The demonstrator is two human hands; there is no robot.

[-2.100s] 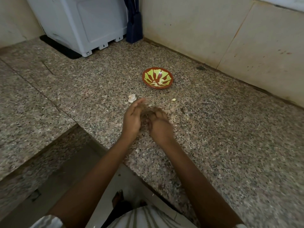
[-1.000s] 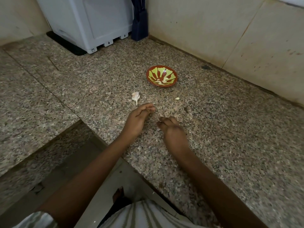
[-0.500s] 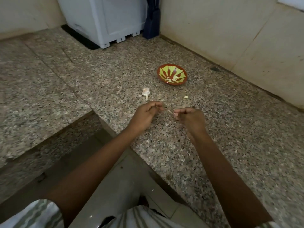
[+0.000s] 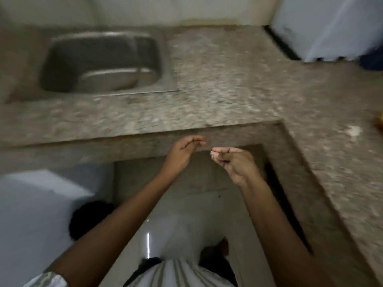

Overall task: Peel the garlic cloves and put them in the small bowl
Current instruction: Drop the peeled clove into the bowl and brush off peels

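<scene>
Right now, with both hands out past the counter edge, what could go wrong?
1. The right hand pinches a tiny pale bit over the floor, not the counter; if it slips, it may land down there.
2. Only a sliver of the bowl shows far right, so the carry there looks long.

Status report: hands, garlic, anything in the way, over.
Left hand fingertips together, hold unclear. Right hand pinches small pale scrap. Whitish garlic piece lies on speckled granite counter, far right. Blurred; nothing blocking seen.
</scene>
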